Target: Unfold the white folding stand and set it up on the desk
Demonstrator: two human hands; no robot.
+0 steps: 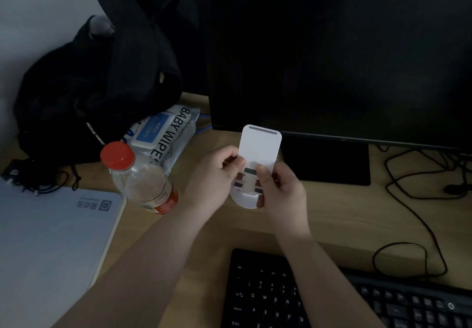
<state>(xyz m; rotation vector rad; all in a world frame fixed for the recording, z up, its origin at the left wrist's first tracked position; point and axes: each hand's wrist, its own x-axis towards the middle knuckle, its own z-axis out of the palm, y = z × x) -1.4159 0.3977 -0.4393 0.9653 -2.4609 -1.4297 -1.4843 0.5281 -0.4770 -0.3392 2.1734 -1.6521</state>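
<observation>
Head view: both hands grip the white plastic folding stand (259, 146) above the wooden desk (332, 215), just in front of the dark monitor (332, 54). Left hand (217, 174) pinches its left edge to steady it, right hand (281, 187) thumbs the hinged lower part, probably to swing it open (looks partly unfolded already). Red-capped clear plastic bottle (140, 176) stands near, to the left.

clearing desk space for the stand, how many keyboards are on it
2: a compact black keyboard at the bottom centre, below the hands, and a second black keyboard partly cut off at the bottom right. The frame edge may hide more.
</observation>
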